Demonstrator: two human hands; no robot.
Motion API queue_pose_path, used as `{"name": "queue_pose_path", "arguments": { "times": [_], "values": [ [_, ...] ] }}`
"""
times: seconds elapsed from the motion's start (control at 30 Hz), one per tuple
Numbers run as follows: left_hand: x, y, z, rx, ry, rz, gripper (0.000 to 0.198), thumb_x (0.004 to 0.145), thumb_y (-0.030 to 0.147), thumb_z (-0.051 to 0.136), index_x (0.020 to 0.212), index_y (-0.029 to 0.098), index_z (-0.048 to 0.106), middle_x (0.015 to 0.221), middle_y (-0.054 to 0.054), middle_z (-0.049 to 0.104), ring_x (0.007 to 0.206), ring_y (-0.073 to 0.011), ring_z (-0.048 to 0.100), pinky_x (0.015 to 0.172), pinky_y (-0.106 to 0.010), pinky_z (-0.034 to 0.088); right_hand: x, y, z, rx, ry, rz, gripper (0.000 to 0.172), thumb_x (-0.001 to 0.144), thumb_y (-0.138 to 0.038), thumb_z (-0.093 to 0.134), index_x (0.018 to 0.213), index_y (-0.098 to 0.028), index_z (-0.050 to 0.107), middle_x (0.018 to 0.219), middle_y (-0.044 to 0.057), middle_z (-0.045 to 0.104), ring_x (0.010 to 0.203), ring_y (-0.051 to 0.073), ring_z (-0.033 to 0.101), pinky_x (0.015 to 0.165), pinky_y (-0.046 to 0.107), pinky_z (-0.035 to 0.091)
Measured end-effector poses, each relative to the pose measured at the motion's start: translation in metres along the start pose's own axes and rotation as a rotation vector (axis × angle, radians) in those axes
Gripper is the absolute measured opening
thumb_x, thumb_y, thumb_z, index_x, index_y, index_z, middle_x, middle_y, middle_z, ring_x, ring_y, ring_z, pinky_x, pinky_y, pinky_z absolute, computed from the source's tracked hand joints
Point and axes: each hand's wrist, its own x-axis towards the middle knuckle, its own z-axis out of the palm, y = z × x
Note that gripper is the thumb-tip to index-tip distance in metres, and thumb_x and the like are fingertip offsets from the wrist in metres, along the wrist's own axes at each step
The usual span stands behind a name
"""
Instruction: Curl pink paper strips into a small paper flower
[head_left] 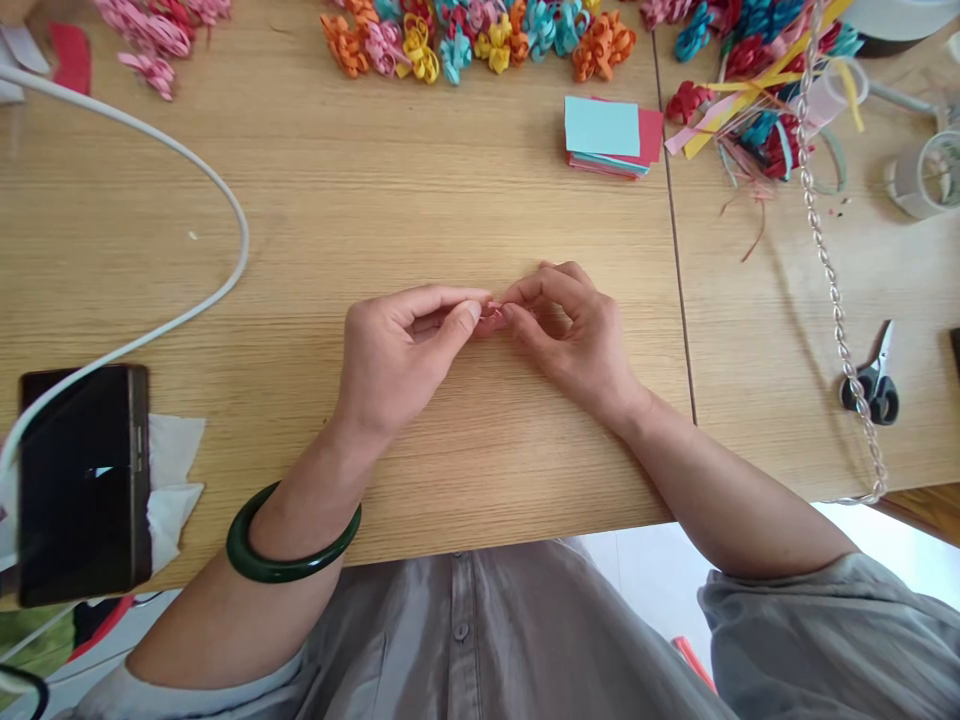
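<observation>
My left hand [409, 345] and my right hand [574, 330] meet above the middle of the wooden table. Both pinch a small pink paper strip [491, 318], most of it hidden behind the fingers. Thumb and forefinger of each hand press together on it, with the fingertips almost touching. Beyond the hands, to the upper right, lies a stack of small paper cards [602, 127], light blue on top with red and more blue beneath. Along the far side sits a row of curled paper flowers [493, 45] in orange, yellow, pink and blue.
A white cable [225, 185] arcs over the left side, above a dark phone [84, 480] and a white tissue [174, 470]. Black-handled scissors [874, 385] lie at right behind a hanging clear twisted cord [825, 250]. Tape [926, 178] and paper scraps [739, 110] occupy the far right.
</observation>
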Motion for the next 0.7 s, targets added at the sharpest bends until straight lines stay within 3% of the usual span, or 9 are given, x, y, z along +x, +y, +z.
{"name": "queue_pose_path", "arguments": {
  "times": [0.33,0.47,0.57,0.7],
  "values": [
    [0.0002,0.0014,-0.0003,-0.012,-0.012,-0.013,0.007,0.087,0.022,0.078,0.086,0.027,0.083,0.087,0.003,0.082,0.080,-0.0167,0.079,0.079,-0.027,0.067,-0.0007,-0.0002,0.0002,0.011,-0.016,0.005,0.010,0.093,-0.018,0.066,0.084,-0.021,0.069,0.085,0.001,0.070,0.092,0.019,0.063,0.084,0.037,0.052],
    [-0.0005,0.0013,-0.0002,0.073,0.013,-0.010,0.009,0.086,0.021,0.077,0.081,0.028,0.080,0.083,0.003,0.081,0.077,-0.0169,0.077,0.076,-0.028,0.065,-0.0014,-0.0001,0.0006,-0.009,-0.030,-0.029,0.010,0.093,-0.019,0.068,0.083,-0.023,0.068,0.082,0.001,0.069,0.092,0.020,0.064,0.102,0.045,0.052],
    [-0.0030,0.0021,0.0004,0.195,0.046,0.057,0.010,0.085,0.020,0.075,0.078,0.027,0.076,0.081,0.003,0.079,0.074,-0.0166,0.074,0.074,-0.029,0.062,-0.0021,-0.0033,-0.0003,-0.034,-0.074,-0.070,0.013,0.094,-0.021,0.068,0.082,-0.027,0.066,0.077,-0.001,0.066,0.090,0.021,0.063,0.118,0.055,0.043],
    [-0.0067,0.0044,0.0025,0.426,0.092,0.193,0.013,0.084,0.018,0.072,0.075,0.028,0.072,0.078,0.001,0.074,0.076,-0.0185,0.070,0.079,-0.032,0.057,-0.0028,-0.0061,-0.0007,-0.046,-0.084,-0.093,0.015,0.095,-0.022,0.067,0.081,-0.029,0.065,0.076,-0.001,0.066,0.092,0.022,0.063,0.121,0.057,0.042]
  ]
}}
